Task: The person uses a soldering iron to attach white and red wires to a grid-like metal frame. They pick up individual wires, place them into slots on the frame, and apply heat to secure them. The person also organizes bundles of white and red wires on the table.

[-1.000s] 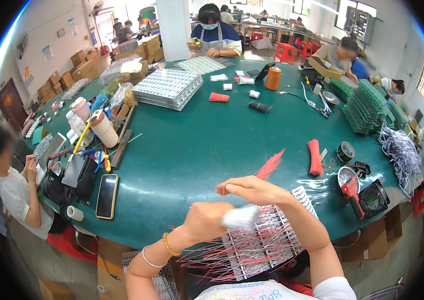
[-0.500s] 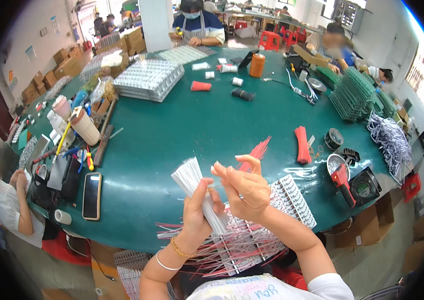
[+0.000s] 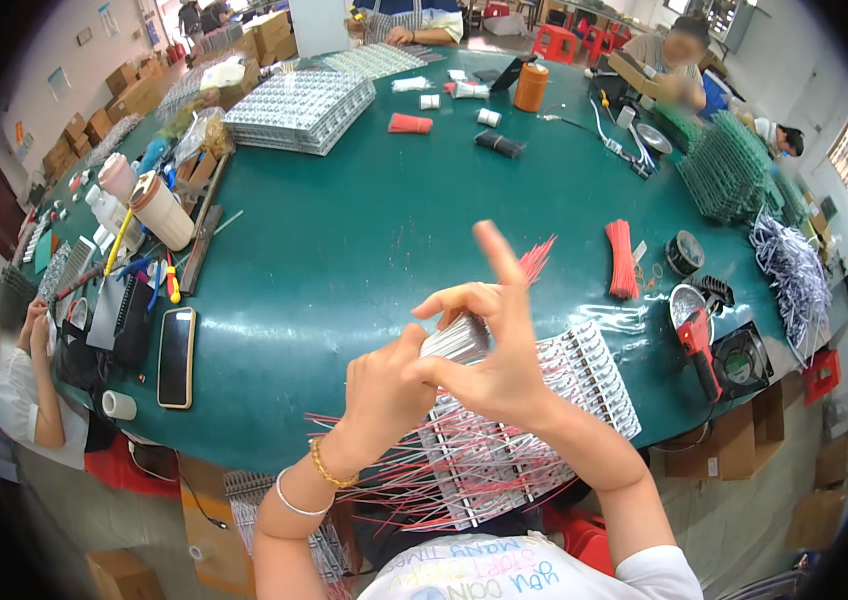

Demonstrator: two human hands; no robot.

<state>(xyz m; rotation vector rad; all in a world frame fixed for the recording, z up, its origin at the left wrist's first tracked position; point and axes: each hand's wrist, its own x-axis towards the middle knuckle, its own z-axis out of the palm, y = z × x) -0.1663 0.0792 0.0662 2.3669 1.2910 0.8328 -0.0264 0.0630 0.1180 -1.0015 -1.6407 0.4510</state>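
My left hand (image 3: 382, 392) is closed around a bundle of thin white wires (image 3: 458, 340), held above the near part of the table. My right hand (image 3: 506, 362) wraps the bundle's other side with thumb and curled fingers, while one finger points up and away. Most of the bundle is hidden by both hands. Below them lies a panel of small white circuit boards (image 3: 594, 375), crossed on its left by many loose red and white wires (image 3: 394, 480). Just beyond my right hand, a bunch of red wires (image 3: 541, 258) lies partly covered.
To the right lie another red wire bundle (image 3: 622, 262), a black tape roll (image 3: 684, 252), a red-handled tool (image 3: 696, 350) and a small fan (image 3: 741, 360). A phone (image 3: 176, 357) and cluttered tools lie left. Stacked white panels (image 3: 299, 108) stand farther back. Co-workers sit around the table.
My right hand has come from pinching beside the bundle to wrapping around it. The bundle, upright and fanned before, is now tilted and mostly covered. The whole view has shifted slightly.
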